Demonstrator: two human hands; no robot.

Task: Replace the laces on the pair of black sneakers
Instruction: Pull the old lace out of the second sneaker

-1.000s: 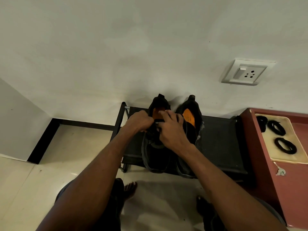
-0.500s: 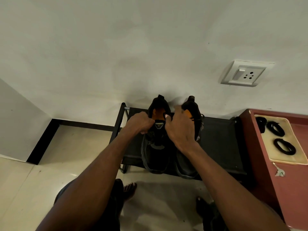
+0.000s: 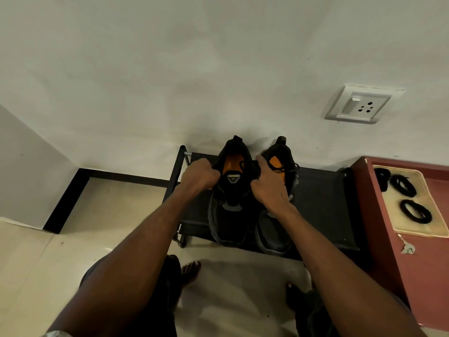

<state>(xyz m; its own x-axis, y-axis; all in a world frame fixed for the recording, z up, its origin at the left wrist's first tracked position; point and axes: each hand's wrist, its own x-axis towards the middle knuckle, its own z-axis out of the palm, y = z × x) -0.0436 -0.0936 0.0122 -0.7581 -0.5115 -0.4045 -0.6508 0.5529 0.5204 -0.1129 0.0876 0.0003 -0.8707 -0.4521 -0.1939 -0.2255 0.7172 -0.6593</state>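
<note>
Fingers of the left hand [image 3: 199, 175] curl tight on the collar edge of the left black sneaker [image 3: 230, 198], while fingers of the right hand [image 3: 268, 184] pinch its opposite edge, where a black lace [image 3: 249, 167] runs. Between both hands shows the sneaker's tongue and orange insole. Just beyond the right hand sits the second black sneaker [image 3: 279, 227], touching the first, both on a black shoe rack [image 3: 323, 205]. Well off to the right of that hand, coiled black laces [image 3: 415, 211] lie on a beige mat [image 3: 435, 227] atop a maroon cabinet [image 3: 422, 276].
</note>
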